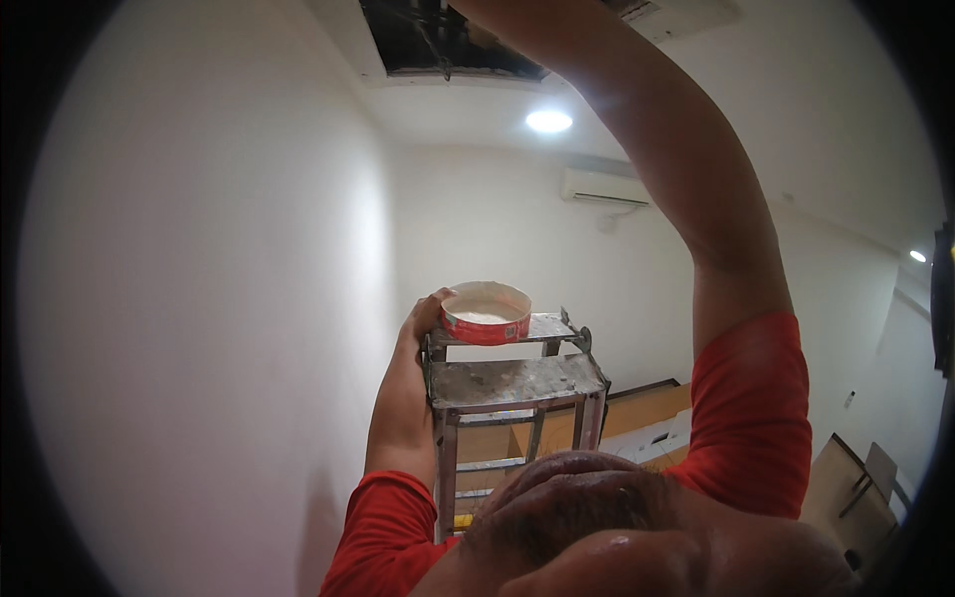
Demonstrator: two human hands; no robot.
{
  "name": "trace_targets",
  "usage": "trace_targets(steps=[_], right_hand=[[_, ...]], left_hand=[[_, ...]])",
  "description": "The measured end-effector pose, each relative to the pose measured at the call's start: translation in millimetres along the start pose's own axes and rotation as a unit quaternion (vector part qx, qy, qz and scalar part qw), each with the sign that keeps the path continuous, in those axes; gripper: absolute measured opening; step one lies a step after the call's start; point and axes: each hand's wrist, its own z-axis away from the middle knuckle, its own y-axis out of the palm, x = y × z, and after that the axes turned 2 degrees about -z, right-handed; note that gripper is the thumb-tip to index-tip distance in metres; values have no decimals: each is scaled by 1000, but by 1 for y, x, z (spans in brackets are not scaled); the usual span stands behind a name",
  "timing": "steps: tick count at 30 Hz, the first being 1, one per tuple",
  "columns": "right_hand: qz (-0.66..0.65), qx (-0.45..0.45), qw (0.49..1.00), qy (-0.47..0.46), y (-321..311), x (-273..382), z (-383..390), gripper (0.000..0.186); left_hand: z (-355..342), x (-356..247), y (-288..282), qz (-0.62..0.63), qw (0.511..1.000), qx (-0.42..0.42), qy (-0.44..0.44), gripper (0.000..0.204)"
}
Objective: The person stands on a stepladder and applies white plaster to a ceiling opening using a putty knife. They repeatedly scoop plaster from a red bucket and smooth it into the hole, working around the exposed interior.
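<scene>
My left hand (430, 310) is at the left side of a short round red tub (484, 333), with its fingers curled against the rim. Pale, whitish material fills part of the tub. Under it is the top of a stepladder (515, 380), metal and smeared with old paint and grime. Part of my left hand is hidden behind the ladder's edge. My right arm (686, 149) is raised high and bends over toward a dark rectangular opening (423, 40) in the ceiling. The right hand itself lies beyond the upper edge of the picture.
A plain white wall (199, 269) runs close along the left. A round ceiling light (549, 121) glows near the opening, and a white air conditioner (602, 187) hangs on the far wall. Brown boards (637, 405) stand low behind the ladder, with a chair-like piece (880, 471) at lower right.
</scene>
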Motion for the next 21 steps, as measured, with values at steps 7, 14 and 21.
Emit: trace_targets(steps=[7,14,21], right_hand=[[0,42,999,31,-8,-51,34,20],[-27,-23,995,94,18,-108,77,20],[0,-70,985,159,50,-168,134,26]], left_hand=[[1,-9,11,-19,1000,-3,-16,68],[-14,-1,4,-36,999,5,-27,70],[-17,10,-11,-44,998,2,-40,74]])
